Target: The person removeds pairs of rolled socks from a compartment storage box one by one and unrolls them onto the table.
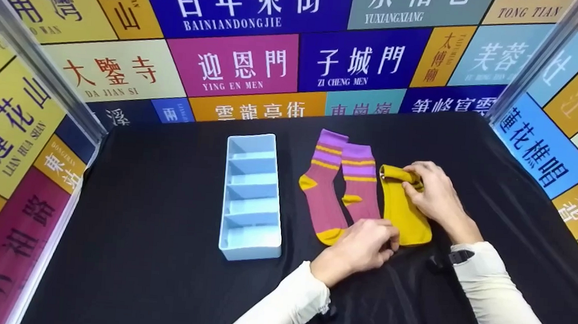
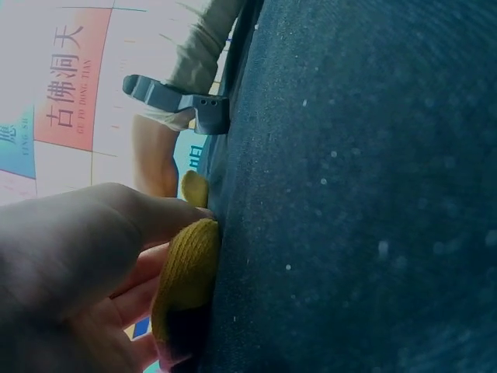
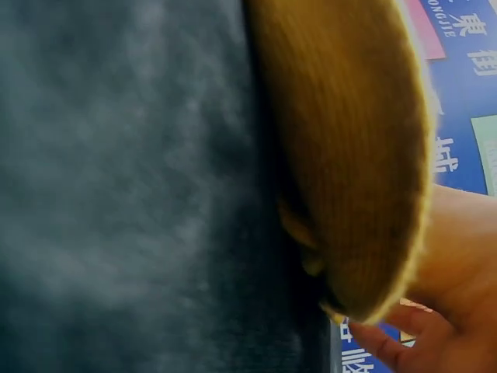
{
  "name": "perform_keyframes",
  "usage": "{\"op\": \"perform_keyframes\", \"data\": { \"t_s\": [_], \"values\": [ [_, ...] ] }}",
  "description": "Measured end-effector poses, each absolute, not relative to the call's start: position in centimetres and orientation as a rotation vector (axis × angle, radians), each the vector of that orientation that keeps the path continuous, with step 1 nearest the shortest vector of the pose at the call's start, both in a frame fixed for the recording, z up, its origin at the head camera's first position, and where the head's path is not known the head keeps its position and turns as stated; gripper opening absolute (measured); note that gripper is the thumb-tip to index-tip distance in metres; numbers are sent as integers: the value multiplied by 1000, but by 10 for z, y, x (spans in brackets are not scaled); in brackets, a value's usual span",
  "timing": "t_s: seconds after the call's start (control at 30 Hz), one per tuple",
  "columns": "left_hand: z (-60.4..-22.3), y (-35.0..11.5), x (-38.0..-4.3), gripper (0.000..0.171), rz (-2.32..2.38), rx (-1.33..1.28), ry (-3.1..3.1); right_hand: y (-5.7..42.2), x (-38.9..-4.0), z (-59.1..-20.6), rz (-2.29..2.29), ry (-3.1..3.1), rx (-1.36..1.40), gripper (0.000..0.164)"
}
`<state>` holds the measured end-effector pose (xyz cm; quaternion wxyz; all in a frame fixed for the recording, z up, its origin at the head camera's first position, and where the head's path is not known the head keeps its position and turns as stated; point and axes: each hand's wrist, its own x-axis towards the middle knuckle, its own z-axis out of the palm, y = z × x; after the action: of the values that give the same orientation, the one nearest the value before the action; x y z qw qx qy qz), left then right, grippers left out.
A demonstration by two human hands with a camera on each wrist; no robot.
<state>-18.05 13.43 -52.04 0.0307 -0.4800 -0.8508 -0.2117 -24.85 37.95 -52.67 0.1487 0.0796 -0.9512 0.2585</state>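
A mustard-yellow sock [image 1: 407, 221] lies flat, its far end turned over into a roll. My right hand [image 1: 436, 195] pinches this rolled end between thumb and fingers. My left hand [image 1: 364, 243] is low at the near left edge of the yellow sock, bent fingers right at its edge. In the left wrist view, the left thumb and fingers [image 2: 140, 287] are around a yellow toe with pink below it; I cannot tell whether they pinch it. Two pink socks with purple-and-yellow striped cuffs, one on the left [image 1: 325, 190] and one on the right [image 1: 361, 180], lie alongside, the right one's toe hidden by my left hand.
A light blue box [image 1: 249, 253] with several compartments in a row stands left of the socks. Black cloth [image 1: 152, 223] covers the table. Colourful panels with Chinese lettering [image 1: 247, 62] rise behind and at both sides, with clear upright edges at the corners.
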Motion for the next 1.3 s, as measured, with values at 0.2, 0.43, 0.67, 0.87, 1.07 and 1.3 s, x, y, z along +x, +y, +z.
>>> {"op": "perform_keyframes", "data": {
  "t_s": [0.2, 0.43, 0.67, 0.87, 1.07, 1.3],
  "values": [
    [-522, 134, -182, 9, -697, -1476, -2640, 380, -254, -526, 701, -2760, 202, 33],
    [-522, 134, -183, 11, -695, -1468, -2655, 379, -264, -521, 727, -2749, 173, 19],
    [-522, 133, -183, 11, -685, -1456, -2674, 376, -275, -519, 740, -2822, 223, 31],
    [-523, 134, -181, 10, -709, -1463, -2666, 377, -277, -516, 746, -2869, 142, 35],
    [-523, 134, -182, 14, -701, -1470, -2649, 379, -280, -517, 758, -2787, 90, 32],
    [-523, 134, -183, 17, -696, -1456, -2644, 384, -285, -519, 749, -2811, 147, 33]
  ]
}}
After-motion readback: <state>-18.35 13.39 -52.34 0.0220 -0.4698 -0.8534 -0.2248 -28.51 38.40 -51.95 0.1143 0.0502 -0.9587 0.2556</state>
